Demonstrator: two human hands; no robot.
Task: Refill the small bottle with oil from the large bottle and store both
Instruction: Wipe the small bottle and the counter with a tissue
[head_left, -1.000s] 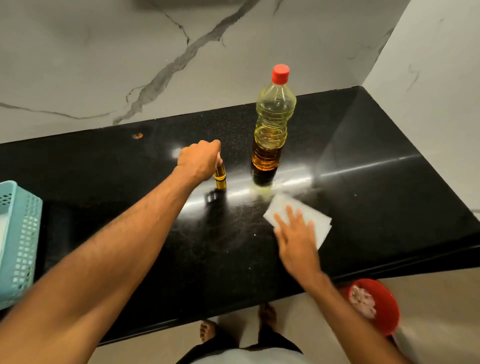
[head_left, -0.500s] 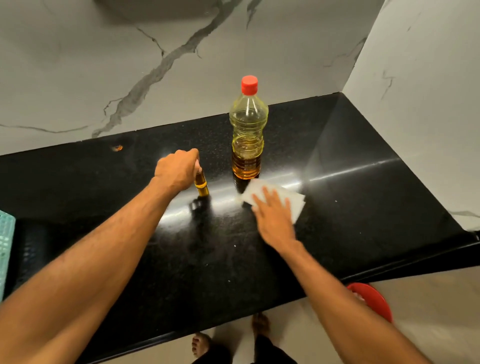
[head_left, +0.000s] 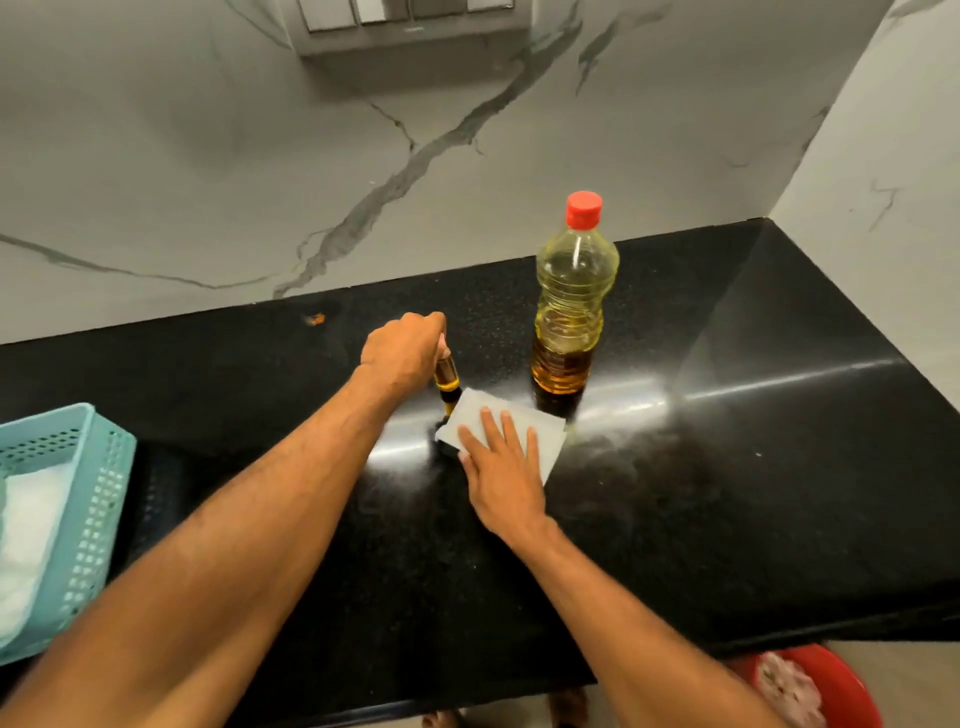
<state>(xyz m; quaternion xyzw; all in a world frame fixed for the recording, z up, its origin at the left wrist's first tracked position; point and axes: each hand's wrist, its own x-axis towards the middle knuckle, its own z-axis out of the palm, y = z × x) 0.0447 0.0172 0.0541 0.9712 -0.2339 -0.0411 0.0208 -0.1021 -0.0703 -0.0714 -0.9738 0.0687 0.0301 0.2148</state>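
Your left hand (head_left: 404, 352) grips the top of the small amber oil bottle (head_left: 447, 383), steadying it upright on the black stone worktop (head_left: 727, 467). Your right hand (head_left: 501, 462), fingers flat, presses a white folded tissue (head_left: 545, 431) beside it (apparently wiping spilled oil). The capped tall clear plastic oil bottle (head_left: 571, 306) stands just right.

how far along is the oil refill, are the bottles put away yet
Pouring looks done: the large bottle stands capped on the counter, and the small bottle shows amber oil. In hand: the left hand grips the small bottle's top, while the right hand presses a white tissue flat on the counter beside it, apparently wiping. Left: storing both bottles, since neither has left the counter.
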